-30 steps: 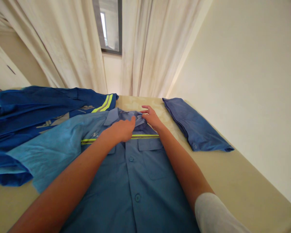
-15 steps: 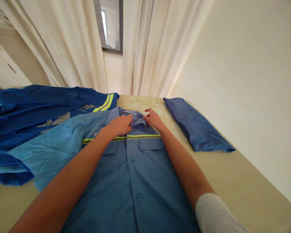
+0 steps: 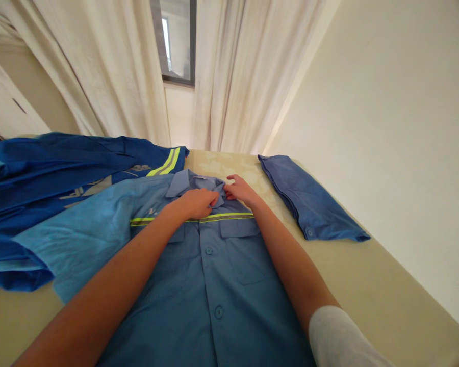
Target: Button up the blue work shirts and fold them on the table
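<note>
A light blue button-front work shirt (image 3: pixel 176 306) lies face up in front of me, with a yellow-edged stripe across its chest. Its short sleeve is spread out to the left. At the neck, my left hand (image 3: pixel 201 203) is closed on the front edge of the collar area. My right hand (image 3: pixel 239 189) pinches the right side of the shirt's collar (image 3: pixel 221 187) between thumb and fingers, the other fingers raised. Both hands are close together, and part of the collar is hidden behind them.
Darker blue garments (image 3: pixel 80 158) with a yellow reflective band lie loosely piled at the left. A folded blue garment (image 3: pixel 309 196) with a button rests at the right, beside the wall (image 3: pixel 405 127). Cream curtains (image 3: pixel 118 76) hang beyond the bed-like surface (image 3: pixel 352 290).
My left hand has shifted right along the collar, closer to my right hand, uncovering the left collar flap. My right hand has barely moved, still at the collar's right side.
</note>
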A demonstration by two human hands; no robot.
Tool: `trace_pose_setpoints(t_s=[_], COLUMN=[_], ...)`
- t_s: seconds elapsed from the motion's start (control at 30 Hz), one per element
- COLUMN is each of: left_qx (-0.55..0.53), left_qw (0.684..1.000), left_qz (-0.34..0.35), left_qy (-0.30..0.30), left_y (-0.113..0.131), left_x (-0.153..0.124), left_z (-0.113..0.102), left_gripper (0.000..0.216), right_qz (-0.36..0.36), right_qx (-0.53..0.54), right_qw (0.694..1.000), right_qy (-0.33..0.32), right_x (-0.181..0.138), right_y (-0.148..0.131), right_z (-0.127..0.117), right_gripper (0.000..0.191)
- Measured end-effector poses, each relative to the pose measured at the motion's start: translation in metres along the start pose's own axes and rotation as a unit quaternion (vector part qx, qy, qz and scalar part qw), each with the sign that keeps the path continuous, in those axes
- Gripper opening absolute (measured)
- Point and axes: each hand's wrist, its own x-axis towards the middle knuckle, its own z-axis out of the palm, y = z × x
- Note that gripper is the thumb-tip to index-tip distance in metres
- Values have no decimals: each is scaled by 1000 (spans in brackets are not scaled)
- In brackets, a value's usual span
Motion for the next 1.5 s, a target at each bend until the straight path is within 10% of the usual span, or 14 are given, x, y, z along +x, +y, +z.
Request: trace_pose_setpoints(t_s=[0.1, 0.3, 0.43, 0.6, 0.83, 1.07, 1.3, 1.5], left_qx=[-66, 31, 57, -26, -89, -141, -13, 74], left_qw=[998, 950, 934, 961, 970, 975, 918, 932], left_qz=[-9, -202, -281, -221, -194, -122, -228, -208], left_qy=[11, 237, 212, 166, 119, 124, 324, 287], left_y=[-11, -45, -63, -76, -84, -85, -64, -59], left_x=[2, -6, -14, -12, -13, -19, -10, -7], left_z=[-5, -16, -17, -28, -32, -44, -31, -6], left_gripper=[26, 40, 52, 54, 53, 47, 42, 46], right_qz=[6, -68, -139, -163, -77, -197, -258, -187], right_qx=[13, -129, -127, -86, -49, -102, -230, -383], right_qw=[1000, 987, 978, 979, 993, 966, 938, 905], right_qy=[-2, 63, 89, 91, -70, -129, -6, 10], right_x=[0, -2, 0, 0, -7, -5, -2, -4], right_y=[0, 2, 1, -9, -17, -15, -16, -8], right_z=[4, 10, 2, -20, -27, -40, -39, -26], right_gripper=[48, 44, 48, 44, 29, 38, 28, 33])
